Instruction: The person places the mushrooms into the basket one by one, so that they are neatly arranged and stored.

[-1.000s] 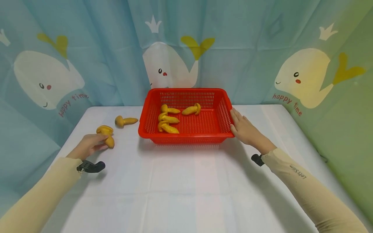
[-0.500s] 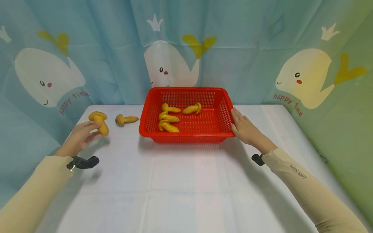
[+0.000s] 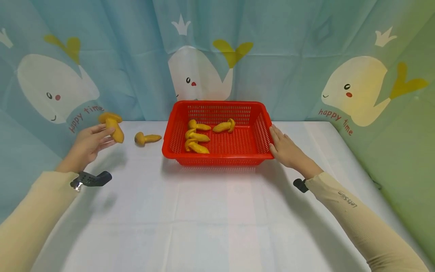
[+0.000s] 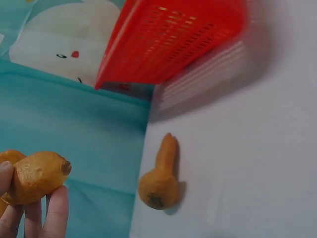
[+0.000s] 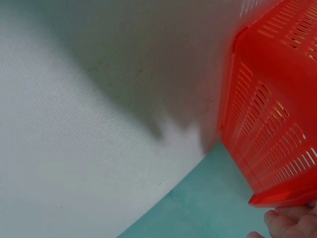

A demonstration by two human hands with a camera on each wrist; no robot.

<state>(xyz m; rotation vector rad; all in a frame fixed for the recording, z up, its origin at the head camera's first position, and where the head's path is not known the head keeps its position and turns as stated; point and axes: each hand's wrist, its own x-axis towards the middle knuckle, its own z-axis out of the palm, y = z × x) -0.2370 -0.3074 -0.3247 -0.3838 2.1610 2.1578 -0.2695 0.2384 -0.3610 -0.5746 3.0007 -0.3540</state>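
My left hand (image 3: 87, 144) pinches a yellow toy mushroom (image 3: 114, 127) by its stem, cap up and stem slanting down, held above the table's far left. In the left wrist view, thumb and fingers sit around the mushroom's stem (image 4: 42, 176). Another yellow mushroom (image 3: 147, 139) lies on its side on the table between that hand and the red plastic basket (image 3: 221, 156). Several similar mushrooms lie in the basket, mostly toward its left. My right hand (image 3: 289, 152) rests with extended fingers against the basket's right rim; in the right wrist view, its fingertips (image 5: 292, 220) show right at the rim.
A white cloth covers the table (image 3: 210, 211). Behind it hangs a blue-green curtain (image 3: 289, 68) printed with whales, close to the basket's back. The curtain also runs along the left and right sides.
My left hand has lifted the mushroom off the table and carried it up, back and slightly left. The right hand and the basket have stayed in place.
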